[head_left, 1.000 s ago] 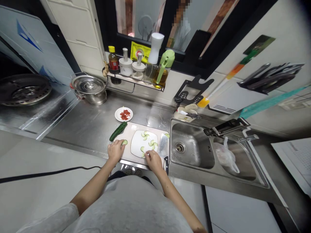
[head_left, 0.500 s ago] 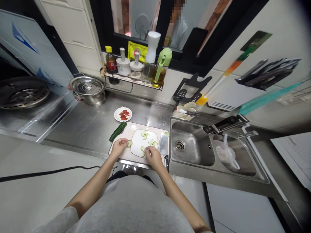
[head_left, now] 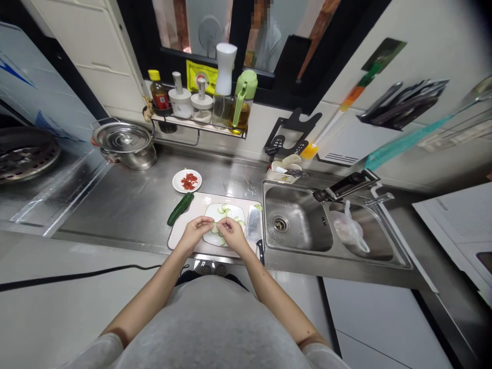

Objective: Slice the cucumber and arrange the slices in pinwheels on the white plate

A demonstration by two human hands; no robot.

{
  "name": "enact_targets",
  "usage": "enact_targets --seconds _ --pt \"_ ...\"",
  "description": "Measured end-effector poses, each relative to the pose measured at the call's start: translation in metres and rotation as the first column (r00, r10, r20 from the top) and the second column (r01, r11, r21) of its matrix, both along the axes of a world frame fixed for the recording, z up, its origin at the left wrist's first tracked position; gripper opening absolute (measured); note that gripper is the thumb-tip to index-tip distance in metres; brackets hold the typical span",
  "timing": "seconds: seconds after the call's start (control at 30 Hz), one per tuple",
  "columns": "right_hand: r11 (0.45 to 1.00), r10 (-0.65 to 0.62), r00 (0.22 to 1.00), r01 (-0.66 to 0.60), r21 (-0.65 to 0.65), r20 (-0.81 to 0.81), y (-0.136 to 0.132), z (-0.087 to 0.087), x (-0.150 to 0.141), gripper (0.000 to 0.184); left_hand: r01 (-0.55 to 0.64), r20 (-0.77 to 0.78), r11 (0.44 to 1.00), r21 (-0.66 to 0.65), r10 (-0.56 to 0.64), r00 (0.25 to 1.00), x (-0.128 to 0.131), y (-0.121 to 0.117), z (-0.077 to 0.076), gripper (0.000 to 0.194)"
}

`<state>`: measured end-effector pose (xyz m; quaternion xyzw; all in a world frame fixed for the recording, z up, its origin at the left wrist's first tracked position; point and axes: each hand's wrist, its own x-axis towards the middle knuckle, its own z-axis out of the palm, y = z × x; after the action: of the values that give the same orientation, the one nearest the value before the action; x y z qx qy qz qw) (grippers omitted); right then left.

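Observation:
My left hand (head_left: 197, 233) and my right hand (head_left: 232, 237) meet over a white square plate (head_left: 238, 210), fingertips pinched together. Between them is a thin cucumber slice (head_left: 214, 226), partly hidden by the fingers. Thin green-edged cucumber slices lie in curved clusters (head_left: 224, 209) on the plate. Under the plate is a pale pink cutting board (head_left: 176, 239). A cleaver-like kitchen knife (head_left: 253, 223) rests at the board's right side, its black handle toward me. The remaining dark green cucumber (head_left: 180, 209) leans at the board's left edge.
A small white plate (head_left: 176, 183) with chopped red bits stands behind the board. The steel sink (head_left: 300, 220) is to the right, a lidded pot (head_left: 142, 156) at the back left. Above the counter hangs a seasoning rack (head_left: 200, 123) with bottles and jars.
My left hand has moved right with the cucumber slice, from the plate's left side to over the plate. My right hand has lifted toward it, and the fingertips now meet.

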<state>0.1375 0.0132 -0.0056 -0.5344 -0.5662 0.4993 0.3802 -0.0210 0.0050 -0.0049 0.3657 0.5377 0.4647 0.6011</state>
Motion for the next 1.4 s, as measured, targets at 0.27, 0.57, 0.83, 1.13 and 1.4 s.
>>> enact_targets --seconds 0.27,0.57,0.83,1.13,1.4 --pt "0.995 -0.011 1.000 0.011 0.096 0.006 -0.003 0.006 0.007 0.018 0.102 0.078 0.970 -0.221 -0.086 0.993 0.002 -0.004 0.013 0.054" --pt "0.990 0.002 0.997 -0.012 0.141 0.072 -0.007 0.007 0.012 0.016 0.086 0.245 0.955 -0.284 -0.014 0.969 0.008 -0.002 0.019 0.051" --pt "0.998 -0.009 1.000 0.009 0.069 -0.005 -0.007 0.003 0.011 0.015 0.017 0.245 0.973 -0.229 0.041 0.969 0.011 0.000 0.018 0.057" --pt "0.998 -0.033 0.996 0.029 -0.048 -0.087 -0.006 0.001 0.008 0.013 -0.040 0.197 0.989 -0.144 0.068 0.978 0.015 0.001 0.014 0.056" --pt "0.993 -0.057 0.997 0.051 -0.109 -0.051 -0.003 -0.004 0.012 0.013 0.002 0.090 0.999 -0.052 0.002 0.996 0.016 0.000 0.003 0.055"
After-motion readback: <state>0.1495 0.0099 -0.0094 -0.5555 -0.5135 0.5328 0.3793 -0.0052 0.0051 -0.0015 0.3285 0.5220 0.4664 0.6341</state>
